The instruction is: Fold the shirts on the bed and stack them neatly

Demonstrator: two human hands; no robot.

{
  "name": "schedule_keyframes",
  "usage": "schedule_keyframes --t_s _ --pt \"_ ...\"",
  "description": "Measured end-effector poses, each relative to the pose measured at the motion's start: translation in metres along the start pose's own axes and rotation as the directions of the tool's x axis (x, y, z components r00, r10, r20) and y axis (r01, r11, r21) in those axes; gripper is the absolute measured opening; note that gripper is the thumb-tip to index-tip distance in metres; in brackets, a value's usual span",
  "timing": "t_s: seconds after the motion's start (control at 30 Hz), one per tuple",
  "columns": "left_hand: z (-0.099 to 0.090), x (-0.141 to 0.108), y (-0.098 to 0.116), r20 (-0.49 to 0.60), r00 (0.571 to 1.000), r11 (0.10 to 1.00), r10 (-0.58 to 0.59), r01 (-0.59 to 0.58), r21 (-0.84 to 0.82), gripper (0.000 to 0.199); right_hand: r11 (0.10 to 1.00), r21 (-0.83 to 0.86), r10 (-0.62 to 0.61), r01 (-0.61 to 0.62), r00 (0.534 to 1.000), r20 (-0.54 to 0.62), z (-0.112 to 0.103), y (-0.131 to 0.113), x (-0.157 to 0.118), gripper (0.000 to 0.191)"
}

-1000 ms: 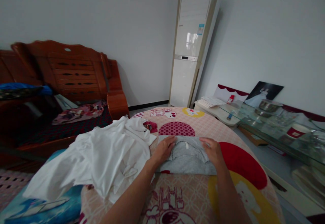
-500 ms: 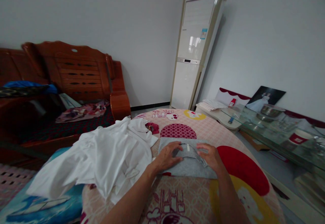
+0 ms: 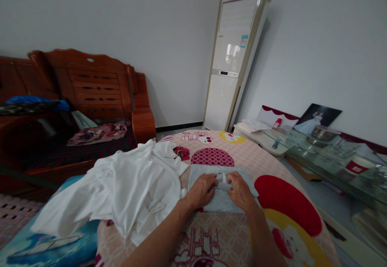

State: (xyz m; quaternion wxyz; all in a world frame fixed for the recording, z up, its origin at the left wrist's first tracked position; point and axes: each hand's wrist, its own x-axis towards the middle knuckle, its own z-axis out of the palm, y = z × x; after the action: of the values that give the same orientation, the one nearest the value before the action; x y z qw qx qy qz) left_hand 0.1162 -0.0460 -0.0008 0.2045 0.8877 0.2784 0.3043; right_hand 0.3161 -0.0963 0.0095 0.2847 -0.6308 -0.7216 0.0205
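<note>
White clothing (image 3: 142, 182) lies crumpled over the left edge of the round, cloth-covered table (image 3: 260, 156). Right of it, my left hand (image 3: 201, 190), half curled, rests on a folded gray shirt (image 3: 221, 200) mid-table, near its white tag (image 3: 224, 178). My right hand (image 3: 240, 190), similarly bent, rests across from it. I cannot tell whether either grips fabric.
</note>
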Motion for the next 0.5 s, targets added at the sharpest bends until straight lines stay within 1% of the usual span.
schedule_keyframes --t_s 0.13,0.23,0.27,0.33,0.4,0.43,0.5 --pt "-0.004 0.002 0.004 -0.027 0.998 0.997 -0.059 0.058 -0.050 0.016 1.000 0.011 0.004 -0.004 0.999 -0.043 -0.001 0.005 0.002 0.017" --pt "-0.007 0.002 0.006 0.011 0.998 0.996 -0.057 0.058 -0.068 0.012 0.997 0.072 -0.015 0.019 0.998 -0.057 -0.001 0.008 0.003 0.011" --pt "-0.008 0.003 0.006 0.031 0.998 0.996 -0.051 0.053 -0.072 0.010 0.995 0.097 -0.020 0.027 0.997 -0.069 0.000 0.010 0.003 0.011" --pt "-0.011 0.005 0.004 0.034 0.998 0.995 -0.052 0.054 -0.087 0.010 0.989 0.145 -0.025 0.040 0.995 -0.101 0.004 0.012 0.002 0.022" --pt "-0.013 0.009 -0.002 -0.051 0.993 0.991 -0.104 0.100 -0.084 0.017 0.984 0.175 -0.022 0.042 0.993 -0.115 0.009 0.015 0.000 0.033" --pt "-0.013 0.011 -0.007 -0.115 0.983 0.988 -0.146 0.139 -0.065 0.022 0.983 0.180 -0.015 0.034 0.994 -0.109 0.011 0.017 -0.001 0.036" --pt "-0.014 0.013 -0.018 -0.222 0.947 0.971 -0.232 0.238 0.003 0.028 0.984 0.175 0.008 0.007 0.997 -0.082 0.015 0.019 -0.002 0.038"
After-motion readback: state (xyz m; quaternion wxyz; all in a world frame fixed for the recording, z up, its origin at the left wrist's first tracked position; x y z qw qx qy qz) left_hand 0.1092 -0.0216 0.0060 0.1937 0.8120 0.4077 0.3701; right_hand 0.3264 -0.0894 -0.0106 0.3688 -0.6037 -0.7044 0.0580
